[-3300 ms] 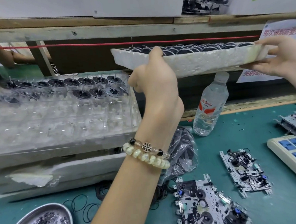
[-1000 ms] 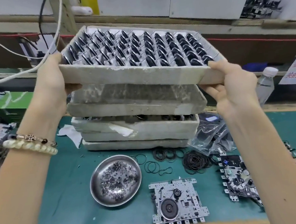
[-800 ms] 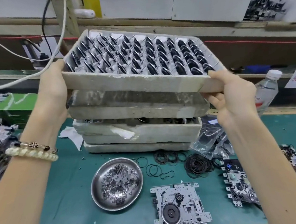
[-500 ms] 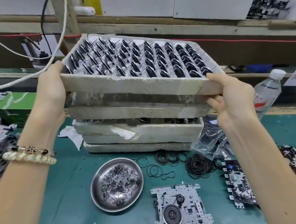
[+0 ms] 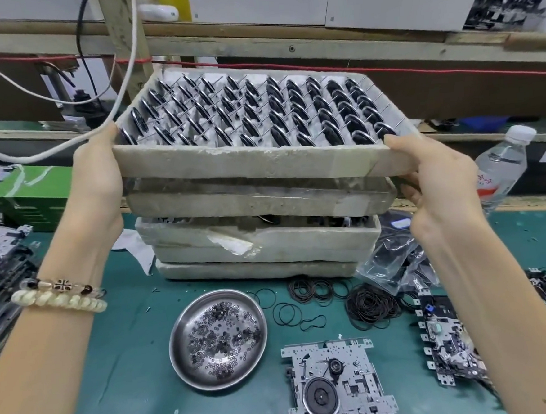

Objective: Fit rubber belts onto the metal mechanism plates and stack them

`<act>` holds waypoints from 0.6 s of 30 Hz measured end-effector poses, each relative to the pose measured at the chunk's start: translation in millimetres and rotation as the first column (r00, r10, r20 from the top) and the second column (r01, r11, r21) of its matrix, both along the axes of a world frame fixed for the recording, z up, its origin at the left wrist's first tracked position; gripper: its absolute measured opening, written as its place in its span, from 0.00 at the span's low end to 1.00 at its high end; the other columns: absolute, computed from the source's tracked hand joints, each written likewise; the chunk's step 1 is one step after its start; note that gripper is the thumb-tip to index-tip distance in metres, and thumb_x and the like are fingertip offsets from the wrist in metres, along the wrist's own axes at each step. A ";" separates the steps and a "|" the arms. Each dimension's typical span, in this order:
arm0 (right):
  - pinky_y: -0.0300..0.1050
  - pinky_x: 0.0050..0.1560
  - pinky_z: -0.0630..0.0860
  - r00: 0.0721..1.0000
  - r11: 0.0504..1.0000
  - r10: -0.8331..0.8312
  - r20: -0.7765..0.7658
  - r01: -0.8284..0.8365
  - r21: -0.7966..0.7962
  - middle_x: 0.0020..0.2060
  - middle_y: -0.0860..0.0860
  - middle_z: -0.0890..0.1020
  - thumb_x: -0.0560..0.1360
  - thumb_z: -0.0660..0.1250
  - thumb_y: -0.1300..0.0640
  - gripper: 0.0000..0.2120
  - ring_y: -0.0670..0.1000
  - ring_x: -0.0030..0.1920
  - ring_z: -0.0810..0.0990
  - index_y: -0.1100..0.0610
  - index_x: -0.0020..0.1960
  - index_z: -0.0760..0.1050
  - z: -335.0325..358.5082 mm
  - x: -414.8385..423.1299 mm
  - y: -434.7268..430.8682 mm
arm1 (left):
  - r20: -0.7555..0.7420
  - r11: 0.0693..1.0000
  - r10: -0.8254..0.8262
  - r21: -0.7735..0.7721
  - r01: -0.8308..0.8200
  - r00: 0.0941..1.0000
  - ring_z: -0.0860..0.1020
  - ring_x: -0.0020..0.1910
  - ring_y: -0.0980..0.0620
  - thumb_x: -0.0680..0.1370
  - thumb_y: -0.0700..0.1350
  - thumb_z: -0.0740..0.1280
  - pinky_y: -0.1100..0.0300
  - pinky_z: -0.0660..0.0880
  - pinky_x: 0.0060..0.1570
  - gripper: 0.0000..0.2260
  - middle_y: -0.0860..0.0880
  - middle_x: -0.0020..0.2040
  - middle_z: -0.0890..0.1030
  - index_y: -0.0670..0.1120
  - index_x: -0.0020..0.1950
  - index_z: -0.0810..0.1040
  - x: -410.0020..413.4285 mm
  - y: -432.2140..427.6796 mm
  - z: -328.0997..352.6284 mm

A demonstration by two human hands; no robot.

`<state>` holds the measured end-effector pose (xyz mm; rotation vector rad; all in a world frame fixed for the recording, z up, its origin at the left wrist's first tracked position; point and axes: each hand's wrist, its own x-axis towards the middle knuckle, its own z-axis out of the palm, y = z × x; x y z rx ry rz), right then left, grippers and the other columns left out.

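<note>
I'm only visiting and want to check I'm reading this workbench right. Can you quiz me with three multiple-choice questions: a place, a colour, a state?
1. Where is the metal dish? A) on the table mat, in front of the foam stack; B) on top of the stack; C) on the wooden shelf.
2. What colour is the mat? A) red; B) teal green; C) yellow.
3. How is the top foam tray? A) empty, on the mat; B) held by one hand; C) full of wheels, held at both ends.
Answers: 1A, it lies before the stack. 2B, teal shows all round the dish. 3C, left hand and right hand grip its ends.
</note>
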<state>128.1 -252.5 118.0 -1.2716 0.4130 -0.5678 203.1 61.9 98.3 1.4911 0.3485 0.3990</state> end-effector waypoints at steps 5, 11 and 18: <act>0.33 0.29 0.72 1.000 1.000 0.006 -0.023 -0.006 -0.031 0.37 0.44 0.81 0.68 0.76 0.56 0.05 0.45 0.42 0.77 0.51 0.40 0.81 -4.1 0.7 -1.3 | -0.017 1.000 -0.006 -0.018 0.006 1.000 0.76 0.62 0.49 0.79 0.62 0.58 0.47 0.73 0.66 0.12 0.53 0.54 0.77 0.58 0.54 0.75 0.3 -1.4 -7.3; 0.31 0.28 0.71 1.000 0.999 0.012 -0.012 -0.013 -0.040 0.38 0.43 0.81 0.69 0.76 0.55 0.06 0.43 0.40 0.77 0.51 0.44 0.81 -8.4 0.4 -2.9 | -0.061 0.999 0.000 -0.037 -0.003 0.998 0.78 0.62 0.47 0.72 0.66 0.57 0.48 0.77 0.59 0.23 0.50 0.63 0.79 0.58 0.61 0.79 -1.3 -2.8 -7.9; 0.41 0.46 0.73 0.999 0.998 0.032 -0.008 -0.033 -0.055 0.53 0.48 0.82 0.70 0.74 0.52 0.16 0.46 0.49 0.77 0.50 0.57 0.78 -22.2 -3.1 0.1 | -0.034 1.000 -0.023 0.000 0.023 0.999 0.75 0.50 0.51 0.72 0.64 0.58 0.57 0.72 0.45 0.16 0.52 0.56 0.79 0.59 0.51 0.78 -5.6 -0.4 -11.3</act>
